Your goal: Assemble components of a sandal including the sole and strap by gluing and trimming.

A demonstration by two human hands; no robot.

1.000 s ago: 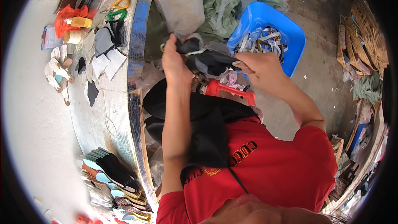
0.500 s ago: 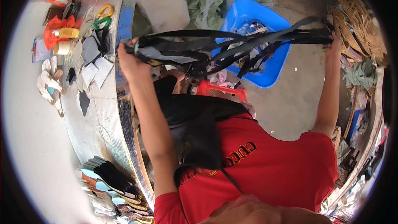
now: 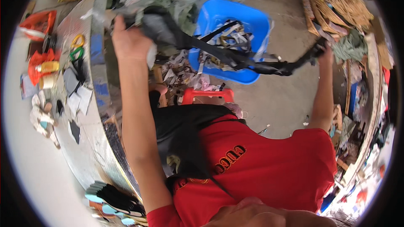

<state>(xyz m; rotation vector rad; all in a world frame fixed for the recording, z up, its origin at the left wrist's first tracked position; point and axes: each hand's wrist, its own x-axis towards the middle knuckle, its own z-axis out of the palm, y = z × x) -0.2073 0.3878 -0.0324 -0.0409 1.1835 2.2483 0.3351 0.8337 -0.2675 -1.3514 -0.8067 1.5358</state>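
Observation:
A bundle of long black fabric strips (image 3: 219, 53) hangs between my outstretched hands, sagging toward the right. My left hand (image 3: 131, 44) is closed on its left end, where the strips bunch up wide; the fingers are partly hidden behind the hand. At the right end, my right hand (image 3: 325, 54) grips the strips, somewhat blurred. Under the middle of the bundle stands a blue plastic tub (image 3: 261, 29) on the floor. Inside lie tangled black and pale scraps (image 3: 235, 40), partly covered by the strips.
On my left, a silvery-covered table (image 3: 80, 151) carries yellow-handled scissors (image 3: 78, 40), grey and white pieces and a stack of soles (image 3: 115, 197). A red stool (image 3: 208, 94) is near my legs. Scraps litter the floor by the tub. Woven baskets (image 3: 341, 2) lie far right.
The strips were stretched nearly straight and fanned out; now they sag and bunch closer together. The view has shifted, and my right hand appears lower and further left.

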